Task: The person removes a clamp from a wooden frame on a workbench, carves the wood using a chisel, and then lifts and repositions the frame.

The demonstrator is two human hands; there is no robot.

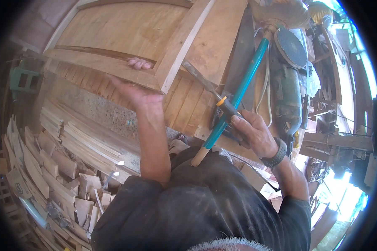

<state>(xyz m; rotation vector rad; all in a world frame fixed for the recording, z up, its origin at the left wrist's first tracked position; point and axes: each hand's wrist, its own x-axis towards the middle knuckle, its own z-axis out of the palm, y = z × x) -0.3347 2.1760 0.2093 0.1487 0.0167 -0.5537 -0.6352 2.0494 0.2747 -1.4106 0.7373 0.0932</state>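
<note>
My left hand (138,90) is wrapped round the lower rail of a wooden panel frame (174,54) near its corner, palm beneath and fingertips curled over the inner edge. A chisel (226,106) with a dark and yellow handle is gripped in my right hand (253,129). Its flat metal blade points up and left, toward the frame's corner. Beside my right hand a teal pole (251,71) runs diagonally, its bare wooden end against the dark shirt. Whether that hand also touches the pole is hard to tell.
Slatted wood (184,100) lies under the frame. Stacked strips and offcuts (63,163) fill the lower left. A round disc (291,48), a dusty green machine (288,96) and a pale cable stand right of the pole. A green plastic stool (25,79) is at the far left.
</note>
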